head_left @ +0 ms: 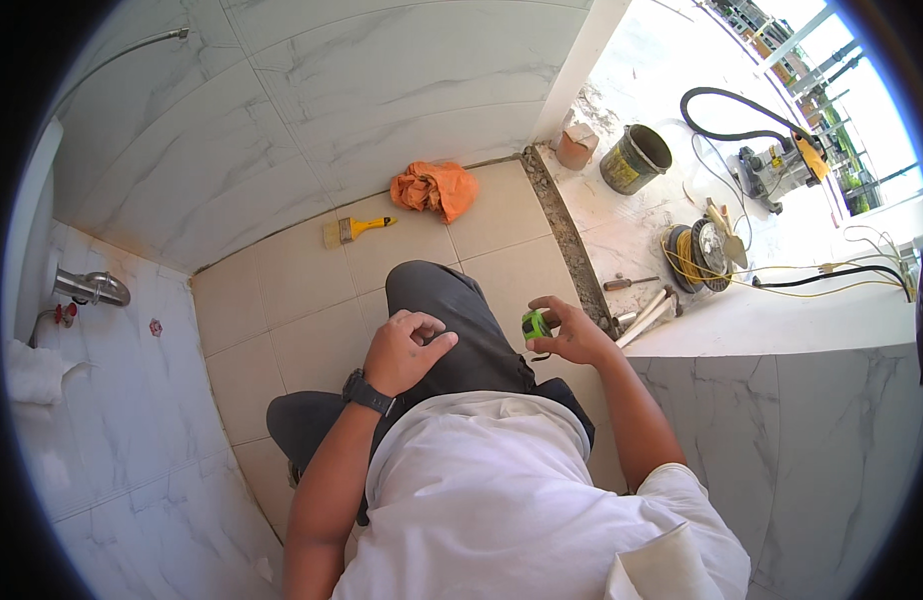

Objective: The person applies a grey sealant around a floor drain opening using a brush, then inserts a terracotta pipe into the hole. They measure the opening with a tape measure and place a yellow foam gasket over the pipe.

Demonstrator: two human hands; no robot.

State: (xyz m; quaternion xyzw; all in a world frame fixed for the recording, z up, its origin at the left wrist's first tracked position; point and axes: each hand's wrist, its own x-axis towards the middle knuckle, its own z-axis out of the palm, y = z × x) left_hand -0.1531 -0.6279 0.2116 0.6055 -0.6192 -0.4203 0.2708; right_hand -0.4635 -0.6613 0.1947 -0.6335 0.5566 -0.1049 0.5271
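My right hand (572, 335) grips a small green and black tape measure (535, 325) between thumb and fingers, out beside my right knee. Over my thigh rests my left hand (410, 352), its fingers loosely bent and the thumb apart, with nothing seen in it. A black watch sits on that wrist. Ahead on the beige floor tiles lies a paintbrush (357, 231) with a yellow handle and pale bristles. Just beyond it is a crumpled orange cloth or bag (435, 190), close to the marbled wall.
A rough gap (567, 230) edges the tiles at the doorway. Past it stand a dirty bucket (635, 160), a cable reel (698, 255), a screwdriver (630, 283), hammers (647, 317) and a machine with a black hose (782, 165). Left, a metal drain pipe (94, 288) juts beneath a basin.
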